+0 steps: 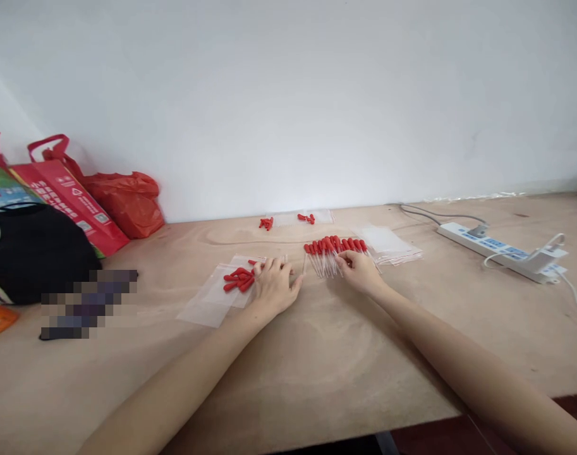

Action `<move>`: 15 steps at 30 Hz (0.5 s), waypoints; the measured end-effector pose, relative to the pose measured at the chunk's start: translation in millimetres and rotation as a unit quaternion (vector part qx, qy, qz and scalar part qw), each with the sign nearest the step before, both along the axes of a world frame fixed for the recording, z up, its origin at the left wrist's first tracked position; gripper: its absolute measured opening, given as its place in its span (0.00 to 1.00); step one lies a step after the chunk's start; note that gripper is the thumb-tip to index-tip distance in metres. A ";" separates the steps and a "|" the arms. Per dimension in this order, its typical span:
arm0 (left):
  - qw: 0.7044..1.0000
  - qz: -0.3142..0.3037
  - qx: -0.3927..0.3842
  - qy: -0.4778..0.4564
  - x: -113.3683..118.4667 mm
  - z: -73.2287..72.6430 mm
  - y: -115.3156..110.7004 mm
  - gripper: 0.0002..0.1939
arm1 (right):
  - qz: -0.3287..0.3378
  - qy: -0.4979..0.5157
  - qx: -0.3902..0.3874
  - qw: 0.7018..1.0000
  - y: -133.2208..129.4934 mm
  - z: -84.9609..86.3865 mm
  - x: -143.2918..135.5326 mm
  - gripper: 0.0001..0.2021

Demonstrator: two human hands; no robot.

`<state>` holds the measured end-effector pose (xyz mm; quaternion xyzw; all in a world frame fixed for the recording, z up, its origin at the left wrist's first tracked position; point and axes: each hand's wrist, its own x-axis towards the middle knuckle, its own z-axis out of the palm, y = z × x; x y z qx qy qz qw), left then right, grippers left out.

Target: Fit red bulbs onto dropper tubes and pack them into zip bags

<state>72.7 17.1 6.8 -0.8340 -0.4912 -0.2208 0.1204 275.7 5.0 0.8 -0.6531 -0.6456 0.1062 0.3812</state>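
Left hand (273,285) by the loose red bulbs (238,279), right hand (358,270) at the droppers (328,244)

We have our left hand palm down, fingers slightly apart and bent, just beside the bulbs; we cannot tell whether it holds anything underneath. Our right hand has thumb and forefinger close together at the near side of the droppers, and we cannot tell whether it grips one. The droppers lie in a row on the wooden table (316,360), red tops toward the wall (316,114), clear stems toward us. Under the bulbs we see clear bags (200,306); right of the droppers lies a stack of bags (387,243). Two small red clusters (266,223) sit near the wall. Farther right we have a power strip (497,248); at far left, a black bag (36,253) in front of a red shopping bag (74,205).
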 end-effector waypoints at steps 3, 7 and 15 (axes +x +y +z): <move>0.998 0.035 -0.035 0.042 19.7 7.0 5.1 0.14 | 0.008 0.009 -0.023 1.000 10.1 0.5 -4.9 0.09; 0.991 0.061 -0.083 0.084 36.4 11.7 7.4 0.14 | -0.001 -0.022 -0.027 0.999 23.3 2.6 -22.5 0.08; 0.989 0.071 -0.077 0.104 36.1 9.1 5.2 0.11 | -0.092 -0.148 -0.109 0.979 43.2 7.1 -57.6 0.10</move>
